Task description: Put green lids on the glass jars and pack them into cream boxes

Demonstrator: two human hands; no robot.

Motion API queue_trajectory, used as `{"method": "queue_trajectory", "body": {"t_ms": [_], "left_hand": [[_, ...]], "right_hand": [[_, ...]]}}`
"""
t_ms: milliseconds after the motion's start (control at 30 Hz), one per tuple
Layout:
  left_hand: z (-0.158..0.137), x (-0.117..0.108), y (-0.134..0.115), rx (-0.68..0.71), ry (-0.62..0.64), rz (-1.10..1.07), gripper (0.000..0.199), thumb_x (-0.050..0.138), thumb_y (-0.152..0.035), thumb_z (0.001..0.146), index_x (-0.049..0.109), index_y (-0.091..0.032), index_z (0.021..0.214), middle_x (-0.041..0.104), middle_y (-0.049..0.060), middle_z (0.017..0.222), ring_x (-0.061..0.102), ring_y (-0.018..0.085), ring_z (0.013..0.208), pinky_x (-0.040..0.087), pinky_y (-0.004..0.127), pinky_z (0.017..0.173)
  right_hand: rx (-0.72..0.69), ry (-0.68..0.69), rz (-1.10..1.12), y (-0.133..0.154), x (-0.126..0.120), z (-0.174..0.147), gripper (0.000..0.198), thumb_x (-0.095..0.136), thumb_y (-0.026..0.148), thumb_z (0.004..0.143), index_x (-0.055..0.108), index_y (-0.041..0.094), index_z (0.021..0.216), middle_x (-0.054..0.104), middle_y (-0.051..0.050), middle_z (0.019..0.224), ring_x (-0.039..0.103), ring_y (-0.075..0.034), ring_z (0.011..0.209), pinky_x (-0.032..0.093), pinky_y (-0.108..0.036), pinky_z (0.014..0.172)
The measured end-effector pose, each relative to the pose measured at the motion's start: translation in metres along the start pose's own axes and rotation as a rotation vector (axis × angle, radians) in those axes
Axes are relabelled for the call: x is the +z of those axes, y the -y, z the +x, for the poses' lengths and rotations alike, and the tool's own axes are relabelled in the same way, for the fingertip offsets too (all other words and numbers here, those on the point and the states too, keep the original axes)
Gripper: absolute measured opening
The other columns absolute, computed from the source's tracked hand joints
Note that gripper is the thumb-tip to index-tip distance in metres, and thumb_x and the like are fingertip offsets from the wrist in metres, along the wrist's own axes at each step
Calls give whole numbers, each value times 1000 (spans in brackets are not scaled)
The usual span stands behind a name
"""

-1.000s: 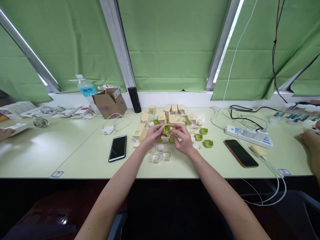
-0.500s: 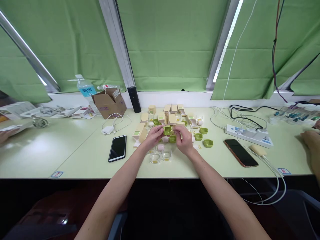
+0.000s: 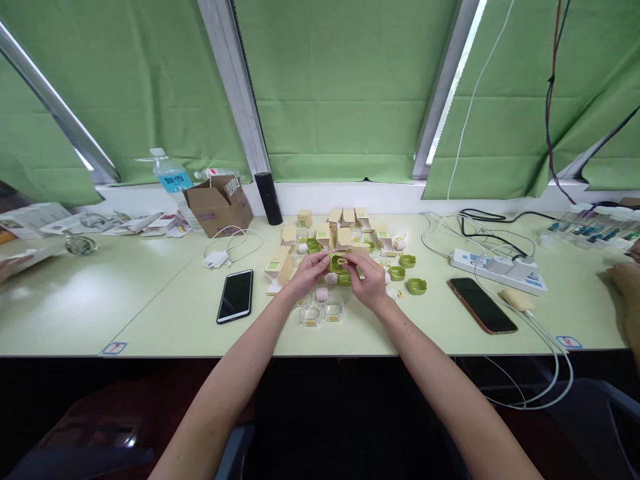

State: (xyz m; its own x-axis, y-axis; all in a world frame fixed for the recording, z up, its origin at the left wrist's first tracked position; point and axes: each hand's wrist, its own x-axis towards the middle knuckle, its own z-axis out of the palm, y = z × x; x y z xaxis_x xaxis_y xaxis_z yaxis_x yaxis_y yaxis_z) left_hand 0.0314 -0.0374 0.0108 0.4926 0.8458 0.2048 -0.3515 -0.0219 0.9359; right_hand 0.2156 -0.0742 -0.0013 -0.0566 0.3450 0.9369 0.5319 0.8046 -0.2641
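Observation:
My left hand (image 3: 309, 274) is closed on the left side of a small green plastic cup (image 3: 333, 265), held above the table. Between the fingertips of my right hand (image 3: 369, 280) is a small cream-coloured ring-like piece (image 3: 343, 261), over the cup's opening. I cannot tell whether that piece touches the cup. Other green cups (image 3: 417, 287) lie to the right of my right hand. Two clear cups (image 3: 333, 310) with yellow marks stand in front of my hands. A pale pink small piece (image 3: 322, 294) lies just behind them.
Several small cream boxes (image 3: 344, 239) stand behind my hands. A phone (image 3: 235, 297) lies at left, another phone (image 3: 481, 305) at right, near a power strip (image 3: 500, 270) with cables. Farther back are a cardboard box (image 3: 220, 207) and a black cylinder (image 3: 269, 199). Another person's arm (image 3: 625, 293) rests at right.
The cream ring-like piece in my right hand has moved left, over the green cup's opening. My right hand has shifted slightly left; the left hand has stayed nearly in place.

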Motion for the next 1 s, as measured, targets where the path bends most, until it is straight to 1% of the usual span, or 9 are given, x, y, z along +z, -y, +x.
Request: {"method": "queue_trajectory", "body": {"t_ms": [133, 200, 267, 400, 500, 600, 733, 867, 1000], "left_hand": [[-1, 0, 0, 10, 2, 7, 55, 89, -54, 76, 80, -13, 111, 77, 9, 95, 69, 16, 86, 53, 25, 81], [-1, 1, -1, 7, 4, 14, 53, 88, -54, 78, 80, -12, 110, 75, 8, 91, 67, 14, 81, 52, 24, 77], [-2, 3, -2, -2, 9, 21, 53, 88, -54, 78, 80, -11, 108, 75, 7, 89, 64, 13, 77, 51, 23, 74], [-3, 7, -3, -13, 50, 22, 53, 88, -56, 78, 80, -12, 106, 76, 9, 96, 66, 14, 82, 53, 24, 77], [-3, 8, -4, -20, 63, 29, 54, 89, -56, 76, 80, -13, 108, 77, 10, 100, 70, 18, 91, 55, 26, 80], [-3, 7, -4, -14, 64, 42, 55, 89, -54, 77, 79, -13, 111, 78, 11, 100, 72, 21, 95, 56, 28, 81], [-3, 6, -4, 9, 60, 63, 58, 89, -54, 77, 78, -12, 115, 79, 12, 98, 73, 22, 93, 56, 30, 82], [-2, 4, -2, 14, 47, 122, 60, 88, -58, 75, 79, -13, 114, 78, 10, 91, 73, 21, 89, 56, 30, 82], [-1, 2, -1, 38, 74, 146, 57, 88, -57, 76, 79, -13, 111, 76, 8, 87, 72, 19, 85, 56, 30, 83]], "right_hand": [[-41, 41, -44, -1, -1, 0, 21, 53, 20, 103, 71, 25, 112, 76, -8, 96, 73, -23, 87, 63, -39, 75], [-48, 81, -110, 0, -1, 1, 18, 54, 23, 103, 72, 24, 108, 75, -10, 95, 71, -24, 88, 60, -40, 76], [-76, 97, -200, 1, -2, 2, 16, 56, 24, 103, 72, 23, 103, 74, -10, 93, 68, -24, 85, 56, -39, 74], [-164, 73, -312, 2, -3, 5, 17, 54, 19, 103, 71, 21, 99, 72, -9, 88, 62, -22, 77, 47, -37, 67], [-200, 65, -317, 1, -3, 4, 19, 52, 15, 103, 70, 20, 100, 71, -9, 87, 60, -22, 76, 45, -36, 65], [-186, 79, -311, -1, -2, 3, 21, 50, 16, 104, 70, 20, 100, 70, -9, 87, 59, -22, 75, 45, -37, 66], [-140, 103, -294, -3, -2, 0, 25, 47, 19, 106, 72, 21, 104, 70, -10, 89, 60, -22, 76, 48, -37, 68], [-145, 91, -263, -6, -1, -1, 24, 49, 20, 105, 73, 22, 104, 70, -10, 89, 61, -23, 77, 48, -37, 67], [-136, 106, -222, -8, -1, -2, 25, 50, 24, 105, 75, 24, 103, 71, -9, 88, 61, -22, 76, 48, -37, 68]]}}
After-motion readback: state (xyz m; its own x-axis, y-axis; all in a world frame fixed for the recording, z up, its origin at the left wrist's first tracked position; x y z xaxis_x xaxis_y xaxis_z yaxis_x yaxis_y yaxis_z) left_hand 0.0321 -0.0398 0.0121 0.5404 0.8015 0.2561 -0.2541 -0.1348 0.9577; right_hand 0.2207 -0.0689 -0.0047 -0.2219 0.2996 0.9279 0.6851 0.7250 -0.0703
